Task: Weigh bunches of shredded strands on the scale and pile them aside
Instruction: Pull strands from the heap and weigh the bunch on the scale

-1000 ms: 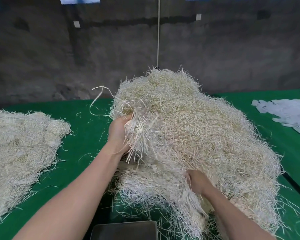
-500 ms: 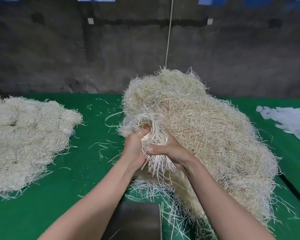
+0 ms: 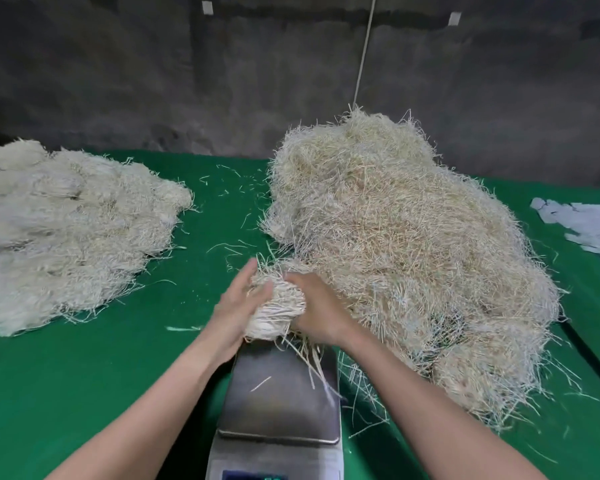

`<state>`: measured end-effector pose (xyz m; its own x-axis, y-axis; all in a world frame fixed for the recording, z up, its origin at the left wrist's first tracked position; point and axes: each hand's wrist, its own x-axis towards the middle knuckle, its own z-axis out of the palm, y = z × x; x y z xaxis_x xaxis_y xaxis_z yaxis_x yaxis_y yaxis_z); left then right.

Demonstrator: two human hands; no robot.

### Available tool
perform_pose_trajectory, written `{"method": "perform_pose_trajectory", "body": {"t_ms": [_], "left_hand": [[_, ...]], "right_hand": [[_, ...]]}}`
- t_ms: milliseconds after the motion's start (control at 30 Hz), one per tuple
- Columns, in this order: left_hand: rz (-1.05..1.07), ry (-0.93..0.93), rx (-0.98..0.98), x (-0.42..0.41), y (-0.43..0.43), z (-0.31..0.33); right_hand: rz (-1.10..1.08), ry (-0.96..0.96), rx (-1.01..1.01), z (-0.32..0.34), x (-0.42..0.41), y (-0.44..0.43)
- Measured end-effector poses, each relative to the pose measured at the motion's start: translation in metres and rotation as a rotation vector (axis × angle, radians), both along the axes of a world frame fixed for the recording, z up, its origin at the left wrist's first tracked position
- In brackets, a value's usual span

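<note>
Left hand (image 3: 238,308): fingers nearly straight and close together, pressed flat on the bunch's left side
Right hand (image 3: 317,310): fingers curled round the bunch's right side; tips hidden in the strands
Bunch of shredded strands (image 3: 278,306): clamped between both sets of fingers; loose ends trail down
Scale pan (image 3: 281,393): just below the fingers, nearer the person; contact with the bunch cannot be told
Loose heap (image 3: 413,244): just beyond the right fingers
Weighed pile (image 3: 66,230): well apart, left of the left fingers
Green cloth (image 3: 84,375): beneath everything; stray strands scattered
</note>
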<state>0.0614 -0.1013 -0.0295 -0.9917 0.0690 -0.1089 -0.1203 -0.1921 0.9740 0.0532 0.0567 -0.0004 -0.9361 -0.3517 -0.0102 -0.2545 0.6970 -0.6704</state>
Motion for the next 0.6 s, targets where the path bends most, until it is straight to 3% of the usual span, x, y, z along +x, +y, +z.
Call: {"method": "perform_pose_trajectory", "body": {"t_ms": [67,133,267,467,533,600], "left_hand": [[0.079,-0.059,-0.097,0.009,0.009,-0.011],[0.158,-0.144,-0.067,0.015,0.010,-0.028],[0.196,-0.226,-0.153,0.033,0.014,-0.052],[0.190,-0.108,-0.908,0.055,0.023,-0.065],[0.183,-0.071,-0.870,0.054,0.018,-0.063],[0.165,-0.009,-0.693,0.053,0.010,-0.058]], "right_hand": [[-0.006,-0.050,-0.055,-0.012,0.013,-0.004],[0.009,-0.120,-0.101,-0.025,0.026,0.003],[-0.012,-0.126,-0.038,-0.049,0.048,0.029],[-0.110,-0.063,-0.019,-0.070,0.067,0.044],[-0.137,-0.053,-0.023,-0.072,0.065,0.045],[-0.163,-0.051,-0.030,-0.074,0.063,0.045]]}}
